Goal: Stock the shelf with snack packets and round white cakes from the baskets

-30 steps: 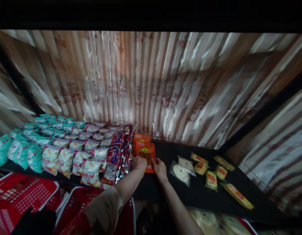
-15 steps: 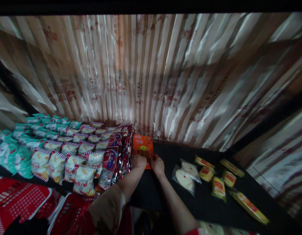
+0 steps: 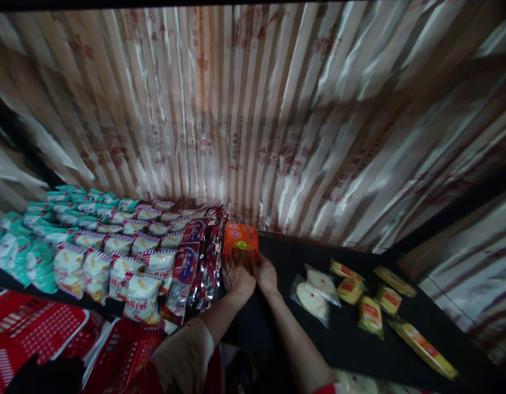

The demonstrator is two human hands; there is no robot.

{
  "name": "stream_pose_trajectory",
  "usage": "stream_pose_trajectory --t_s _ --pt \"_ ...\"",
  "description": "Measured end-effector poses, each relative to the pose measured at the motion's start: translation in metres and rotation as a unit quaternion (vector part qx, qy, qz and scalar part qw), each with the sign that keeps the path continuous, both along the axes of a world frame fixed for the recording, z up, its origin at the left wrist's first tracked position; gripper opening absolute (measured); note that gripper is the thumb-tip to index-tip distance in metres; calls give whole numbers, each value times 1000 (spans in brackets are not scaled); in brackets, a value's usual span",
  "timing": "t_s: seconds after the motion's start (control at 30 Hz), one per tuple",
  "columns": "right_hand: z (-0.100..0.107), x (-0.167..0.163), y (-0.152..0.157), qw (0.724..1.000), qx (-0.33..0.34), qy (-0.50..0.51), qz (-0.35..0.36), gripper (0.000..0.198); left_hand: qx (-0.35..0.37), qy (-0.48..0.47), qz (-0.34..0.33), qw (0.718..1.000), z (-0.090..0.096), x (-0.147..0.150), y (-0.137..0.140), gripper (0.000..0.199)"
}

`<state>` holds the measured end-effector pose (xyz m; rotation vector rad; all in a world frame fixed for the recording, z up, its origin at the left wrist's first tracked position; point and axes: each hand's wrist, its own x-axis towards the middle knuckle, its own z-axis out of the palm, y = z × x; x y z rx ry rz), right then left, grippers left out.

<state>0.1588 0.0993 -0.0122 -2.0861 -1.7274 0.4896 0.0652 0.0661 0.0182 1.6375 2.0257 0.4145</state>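
Note:
A short row of orange snack packs (image 3: 240, 234) stands on the black shelf against the red-and-silver packets (image 3: 214, 246). My left hand (image 3: 238, 278) lies on the front of the orange packs, its fingers stretched out and a little apart. At their lower right edge is my right hand (image 3: 266, 276), fingers bent around the corner; its fingertips are partly hidden. Both hands almost meet at the thumbs. Purple-and-red packets (image 3: 186, 268) lean just left of my left hand.
White snack bags (image 3: 141, 298) and teal bags (image 3: 41, 265) fill the left of the shelf (image 3: 273, 328). Right of my hands lie round white items in clear wrap (image 3: 312, 298) and several yellow packs (image 3: 371, 314). Red baskets (image 3: 35, 334) sit below left. A striped sheet (image 3: 253, 120) hangs behind.
My left hand has opened from a closed grip to fingers laid along the front of the orange packs. My right hand stays at their right edge. The view has tipped slightly.

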Motion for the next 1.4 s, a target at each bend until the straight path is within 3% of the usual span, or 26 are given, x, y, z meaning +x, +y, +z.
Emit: stream_pose_trajectory --t_s 0.3,0.63,1.2,1.3,1.4 --pt "-5 2 7 999 30 -6 25 40 -1 13 6 1000 0 -1 -2 53" --pt "7 -9 -2 998 -42 -49 0 38 -28 -9 -1 1000 4 -4 0 52" --pt "8 -8 -2 998 -41 -43 -14 36 -8 -5 -15 1000 5 -3 1 49" --pt "6 -7 -6 999 -22 -27 -25 40 26 -15 -10 999 15 0 -7 51" --pt "7 -7 -17 997 65 22 -36 44 95 -65 -7 993 28 2 -27 43"
